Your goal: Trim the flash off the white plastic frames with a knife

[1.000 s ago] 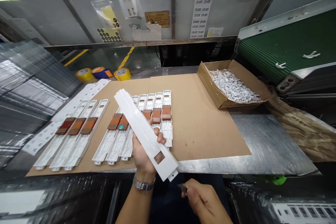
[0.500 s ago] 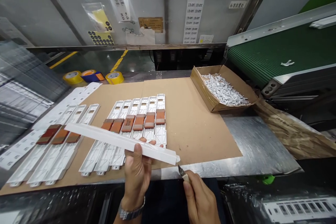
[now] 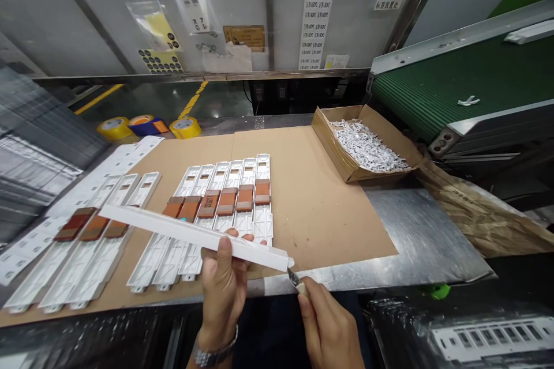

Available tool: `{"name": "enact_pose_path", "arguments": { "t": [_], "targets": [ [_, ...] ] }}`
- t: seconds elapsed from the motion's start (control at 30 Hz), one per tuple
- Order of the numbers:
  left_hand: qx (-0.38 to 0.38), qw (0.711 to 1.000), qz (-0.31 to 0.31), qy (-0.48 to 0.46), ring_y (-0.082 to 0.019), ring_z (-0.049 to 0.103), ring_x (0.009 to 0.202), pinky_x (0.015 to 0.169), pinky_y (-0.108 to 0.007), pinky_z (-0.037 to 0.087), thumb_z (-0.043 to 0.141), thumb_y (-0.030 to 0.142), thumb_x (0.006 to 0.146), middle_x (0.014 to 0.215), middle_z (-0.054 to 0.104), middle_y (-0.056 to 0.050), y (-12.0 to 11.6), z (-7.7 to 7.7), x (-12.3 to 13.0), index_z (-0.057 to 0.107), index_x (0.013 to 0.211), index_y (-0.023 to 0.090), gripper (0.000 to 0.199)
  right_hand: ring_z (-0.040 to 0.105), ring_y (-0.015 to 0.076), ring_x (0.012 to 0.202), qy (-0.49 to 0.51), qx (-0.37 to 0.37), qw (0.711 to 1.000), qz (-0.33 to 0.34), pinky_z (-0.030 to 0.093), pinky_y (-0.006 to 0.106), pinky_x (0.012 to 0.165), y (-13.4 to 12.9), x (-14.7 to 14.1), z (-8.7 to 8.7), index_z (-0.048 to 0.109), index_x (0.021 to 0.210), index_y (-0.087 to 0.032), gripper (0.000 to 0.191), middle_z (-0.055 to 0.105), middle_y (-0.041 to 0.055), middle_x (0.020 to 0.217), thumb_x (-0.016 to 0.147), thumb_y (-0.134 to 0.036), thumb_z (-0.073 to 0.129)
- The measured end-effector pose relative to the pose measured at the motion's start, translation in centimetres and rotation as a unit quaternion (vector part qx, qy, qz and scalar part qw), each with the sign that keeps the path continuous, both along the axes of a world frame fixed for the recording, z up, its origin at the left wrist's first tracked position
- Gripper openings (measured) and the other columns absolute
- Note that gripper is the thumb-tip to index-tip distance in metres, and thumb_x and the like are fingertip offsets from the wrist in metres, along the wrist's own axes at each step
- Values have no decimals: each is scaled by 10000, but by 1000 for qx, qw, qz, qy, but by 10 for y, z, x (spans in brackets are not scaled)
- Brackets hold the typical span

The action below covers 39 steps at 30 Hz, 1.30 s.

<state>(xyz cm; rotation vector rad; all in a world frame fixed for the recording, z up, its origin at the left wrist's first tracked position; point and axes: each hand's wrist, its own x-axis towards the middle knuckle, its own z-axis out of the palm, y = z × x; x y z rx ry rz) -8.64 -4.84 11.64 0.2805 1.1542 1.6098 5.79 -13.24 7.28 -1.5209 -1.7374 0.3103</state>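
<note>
We look down on a metal bench (image 3: 389,225), its right half bare along the near edge, with a green conveyor belt (image 3: 424,83) rising beyond its far right corner. A brown cardboard sheet (image 3: 311,184) covers most of the top. Toward the bench's far right corner we find an open cardboard box (image 3: 331,150) filled with small white pieces (image 3: 367,144). Six white strips (image 3: 262,225) stand side by side mid-sheet, and three more strips (image 3: 101,256) lie at the left, their lower ends toward the near edge. Above them we see one long white piece (image 3: 190,234) held aslant, its right end over the bench's near edge. The left hand (image 3: 225,285) grips it, thumb on top and fingers curled beneath; the right hand (image 3: 331,323) closes around a small knife, below that right end. Rolls of tape (image 3: 190,134) line the far edge at left. Orange-brown blocks (image 3: 226,200) lie across the strips. Smallest of all, the knife's blade (image 3: 295,280) points up at the piece's end; whether they touch, we cannot tell.
</note>
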Motion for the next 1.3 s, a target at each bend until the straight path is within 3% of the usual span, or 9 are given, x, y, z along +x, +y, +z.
{"name": "enact_pose_path", "arguments": {
  "t": [0.33, 0.63, 0.77, 0.93, 1.3],
  "targets": [
    [-11, 1000, -4, 2, -161, 636, 732, 625, -332, 584, 810, 408, 576, 843, 577, 27, -2, 0, -2, 529, 873, 191, 463, 636, 164, 659, -51, -4, 998, 37, 486, 223, 597, -3, 9, 5, 559, 1110, -139, 239, 646, 72, 787, 946, -194, 394],
    [-23, 1000, -3, 10, -167, 615, 741, 650, -410, 597, 787, 457, 592, 842, 562, 15, -6, 6, -6, 571, 877, 177, 455, 672, 175, 759, -31, -39, 999, 3, 493, 221, 616, -3, 23, 4, 561, 1096, -163, 226, 684, 83, 912, 950, -205, 392],
    [-37, 999, 18, 24, -163, 621, 759, 658, -357, 595, 757, 467, 634, 886, 562, 7, -7, 6, -5, 574, 910, 182, 437, 661, 169, 778, 5, -31, 999, 26, 496, 224, 651, -4, 25, 9, 536, 1137, -165, 240, 669, 74, 909, 939, -172, 402],
    [-42, 999, 19, 22, -173, 622, 781, 669, -363, 595, 759, 465, 632, 899, 556, 5, -5, 3, -2, 566, 912, 182, 442, 608, 167, 647, 16, -6, 999, 50, 469, 248, 581, -6, 11, 12, 533, 1146, -165, 251, 614, 55, 779, 943, -174, 387],
    [-40, 999, 11, 9, -164, 616, 746, 658, -367, 590, 761, 476, 622, 858, 558, 9, -7, 3, -5, 551, 887, 179, 450, 638, 180, 672, -67, 18, 997, 41, 484, 243, 594, -2, 15, 5, 542, 1143, -112, 249, 643, 86, 792, 929, -154, 423]
  ]
}}
